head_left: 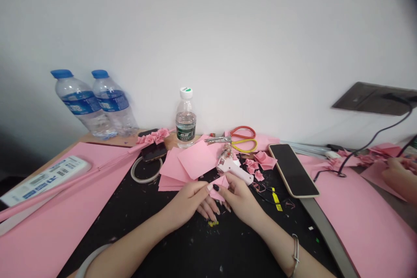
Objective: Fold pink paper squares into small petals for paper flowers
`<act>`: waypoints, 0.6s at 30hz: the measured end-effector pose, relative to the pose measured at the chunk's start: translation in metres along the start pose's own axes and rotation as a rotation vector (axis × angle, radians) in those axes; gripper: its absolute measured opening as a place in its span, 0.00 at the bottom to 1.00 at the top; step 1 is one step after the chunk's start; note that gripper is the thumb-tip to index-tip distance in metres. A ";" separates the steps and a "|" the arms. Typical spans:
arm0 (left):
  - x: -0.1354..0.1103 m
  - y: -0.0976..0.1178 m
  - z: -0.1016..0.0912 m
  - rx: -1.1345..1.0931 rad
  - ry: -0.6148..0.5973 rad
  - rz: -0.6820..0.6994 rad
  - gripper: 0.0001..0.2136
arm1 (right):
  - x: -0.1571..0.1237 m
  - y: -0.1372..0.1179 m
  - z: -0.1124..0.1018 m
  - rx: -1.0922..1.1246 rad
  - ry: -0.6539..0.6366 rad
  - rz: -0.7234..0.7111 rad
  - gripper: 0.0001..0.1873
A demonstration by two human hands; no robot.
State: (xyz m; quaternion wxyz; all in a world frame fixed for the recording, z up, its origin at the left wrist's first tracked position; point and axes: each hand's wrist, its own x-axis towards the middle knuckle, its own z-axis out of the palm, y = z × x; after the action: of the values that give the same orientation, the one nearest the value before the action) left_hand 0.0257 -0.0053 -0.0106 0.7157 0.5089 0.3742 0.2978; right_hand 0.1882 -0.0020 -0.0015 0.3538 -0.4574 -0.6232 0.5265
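Between my two hands is a small folded piece of pink paper [219,186], with a crease running up to a point at its top. My left hand [193,202] grips its left side, thumb on top and fingers curled beneath. On the right side my right hand [241,195] pinches it, a dark-nailed thumb pressing the front. Just behind the hands lies a white glue gun [235,170]. A stack of pink paper squares [198,160] is beyond my left hand. Folded pink paper flowers [265,160] lie past my right hand.
Scissors [243,139] with red and yellow handles lie near the wall. A water bottle [186,121], a tape roll [146,170] and a phone [293,169] stand or lie around. Large pink sheets [97,173] flank the black mat [182,252]. Another person's hand [400,176] is at right.
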 end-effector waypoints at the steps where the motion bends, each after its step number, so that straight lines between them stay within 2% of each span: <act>1: 0.000 0.001 0.000 0.007 -0.004 0.002 0.13 | 0.000 0.000 0.000 -0.010 0.003 -0.002 0.08; 8: -0.001 0.005 0.000 0.063 -0.027 -0.019 0.11 | 0.000 -0.002 -0.001 -0.028 0.043 -0.010 0.10; 18: -0.001 0.006 0.001 0.068 -0.056 -0.021 0.12 | 0.001 -0.005 -0.003 0.060 -0.030 0.039 0.14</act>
State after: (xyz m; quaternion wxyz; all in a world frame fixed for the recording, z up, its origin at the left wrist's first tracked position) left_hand 0.0260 -0.0044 -0.0045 0.7114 0.5370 0.3691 0.2632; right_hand 0.1893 0.0001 0.0036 0.3474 -0.4509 -0.6034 0.5585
